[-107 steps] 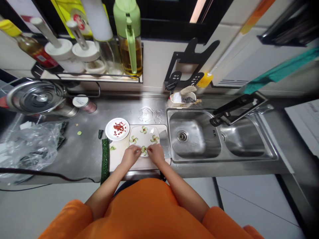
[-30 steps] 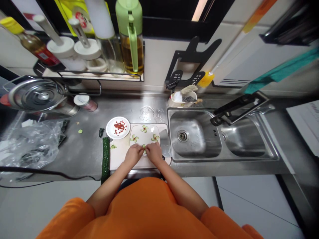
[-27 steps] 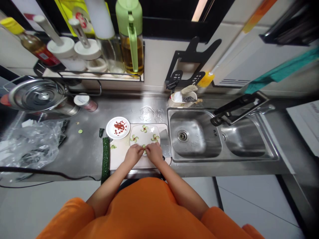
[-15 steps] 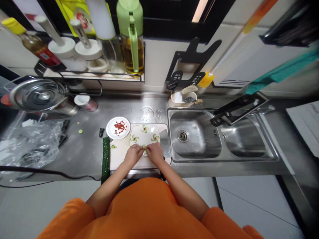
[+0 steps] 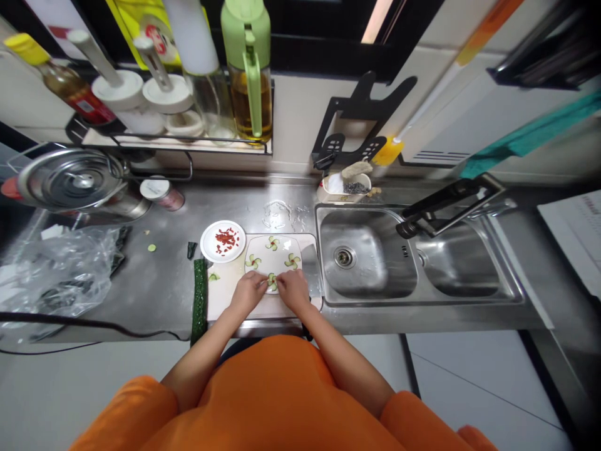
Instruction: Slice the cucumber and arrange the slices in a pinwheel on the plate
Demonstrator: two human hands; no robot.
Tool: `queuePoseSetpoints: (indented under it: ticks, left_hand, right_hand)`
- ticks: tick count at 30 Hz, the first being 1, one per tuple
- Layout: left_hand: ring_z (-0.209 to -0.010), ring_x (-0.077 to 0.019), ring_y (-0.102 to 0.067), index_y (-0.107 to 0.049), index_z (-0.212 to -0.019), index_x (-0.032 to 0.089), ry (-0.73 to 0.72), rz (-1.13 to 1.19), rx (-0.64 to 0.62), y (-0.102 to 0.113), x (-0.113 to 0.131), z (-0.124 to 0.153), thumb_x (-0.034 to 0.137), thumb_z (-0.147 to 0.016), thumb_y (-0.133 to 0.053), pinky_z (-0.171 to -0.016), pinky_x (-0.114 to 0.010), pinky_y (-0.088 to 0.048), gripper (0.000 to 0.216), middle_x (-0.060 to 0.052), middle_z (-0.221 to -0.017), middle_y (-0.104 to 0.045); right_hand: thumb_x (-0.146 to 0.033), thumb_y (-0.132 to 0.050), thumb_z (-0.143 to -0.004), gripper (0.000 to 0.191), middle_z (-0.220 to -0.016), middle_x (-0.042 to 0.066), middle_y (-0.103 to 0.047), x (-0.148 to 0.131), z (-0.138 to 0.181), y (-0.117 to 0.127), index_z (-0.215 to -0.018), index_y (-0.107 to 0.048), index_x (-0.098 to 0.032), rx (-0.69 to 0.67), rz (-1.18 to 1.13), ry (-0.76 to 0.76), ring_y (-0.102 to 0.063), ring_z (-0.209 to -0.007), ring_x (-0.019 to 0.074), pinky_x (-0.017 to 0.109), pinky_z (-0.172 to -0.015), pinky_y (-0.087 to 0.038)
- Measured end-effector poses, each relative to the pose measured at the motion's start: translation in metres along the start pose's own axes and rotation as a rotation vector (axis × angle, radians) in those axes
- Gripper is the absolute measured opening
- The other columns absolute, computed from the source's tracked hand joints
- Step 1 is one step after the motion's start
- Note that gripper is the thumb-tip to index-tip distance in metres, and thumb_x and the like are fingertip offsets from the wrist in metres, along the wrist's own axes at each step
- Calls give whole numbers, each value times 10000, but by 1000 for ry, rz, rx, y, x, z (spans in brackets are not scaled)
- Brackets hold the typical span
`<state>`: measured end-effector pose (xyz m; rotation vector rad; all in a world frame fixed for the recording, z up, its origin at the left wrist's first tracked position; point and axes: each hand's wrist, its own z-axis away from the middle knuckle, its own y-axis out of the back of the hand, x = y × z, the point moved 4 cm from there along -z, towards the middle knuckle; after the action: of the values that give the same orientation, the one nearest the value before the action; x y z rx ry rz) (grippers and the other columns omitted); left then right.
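A square white plate (image 5: pixel 273 254) rests on the cutting board (image 5: pixel 225 294). Pinwheels of cucumber slices with red bits at their centres sit near its sides. My left hand (image 5: pixel 250 292) and my right hand (image 5: pixel 293 290) flank the nearest pinwheel (image 5: pixel 272 281), fingertips at its edges. Both hands have their fingers drawn together; anything between them is too small to make out. Left of them, a round white plate (image 5: pixel 211 241) carries chopped red pieces (image 5: pixel 226 240). A length of cucumber (image 5: pixel 200 297) lies along the board's left edge, and a loose cucumber slice (image 5: pixel 213 276) is on the board.
A wide knife blade (image 5: pixel 310 270) lies at the board's right side, beside the double sink (image 5: pixel 370 250) and its black faucet (image 5: pixel 432 207). Plastic bags (image 5: pixel 70 269), a lidded pot (image 5: pixel 79 181) and a jar (image 5: pixel 162 192) stand left. Bottles fill the rack (image 5: pixel 188 143) above.
My fingertips have parted slightly, the right hand shifting a little right and the left a little left, uncovering more of the nearest pinwheel. The other things have stayed put.
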<state>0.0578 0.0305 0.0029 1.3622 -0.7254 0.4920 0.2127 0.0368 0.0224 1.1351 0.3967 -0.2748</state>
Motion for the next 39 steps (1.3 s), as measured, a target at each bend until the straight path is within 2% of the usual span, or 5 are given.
queuePoseSetpoints:
  ticks: [7, 13, 20, 28, 39]
  left_hand:
    - [-748, -165, -581, -669, -936, 194, 123, -5, 148, 25, -13, 12, 250, -797, -545, -765, -300, -484, 194, -58, -883, -632]
    - [-717, -171, -586, -602, -1069, 157, 299, 33, 223, 37, -27, 26, 323, -761, -573, -751, -315, -482, 350, -61, -864, -625]
    - [-753, -175, -650, -574, -1102, 156, 510, 252, 141, 23, -36, 27, 346, -743, -578, -787, -308, -483, 406, -26, -805, -682]
    - [-623, -169, -651, -581, -1037, 157, 632, 489, 33, 4, -43, 21, 247, -739, -566, -647, -282, -507, 311, 13, -651, -645]
    - [-624, -129, -622, -524, -1059, 171, 582, 751, 28, -10, -45, 17, 148, -774, -521, -661, -295, -556, 286, 27, -642, -609]
  right_hand:
    - [-150, -443, -854, 294, -982, 81, -618, 22, 8, 7, -1062, -651, -155, 143, -72, -15, -467, -949, 200, 298, -871, -313]
    - [-83, -383, -813, 451, -1018, 113, -577, 42, 19, 12, -1232, -548, -112, 255, -44, -155, -447, -972, 221, 309, -891, -318]
    - [-79, -387, -814, 435, -999, 118, -575, 38, 18, 8, -1205, -574, -121, 182, 3, -240, -454, -949, 232, 298, -844, -325]
    - [-93, -394, -817, 473, -1045, 140, -603, 40, 15, 5, -1267, -540, -87, 187, -16, -255, -476, -976, 242, 296, -848, -331]
    - [-90, -392, -758, 423, -917, 101, -663, 45, 7, 8, -1092, -651, -114, 230, -93, -258, -543, -851, 201, 252, -787, -362]
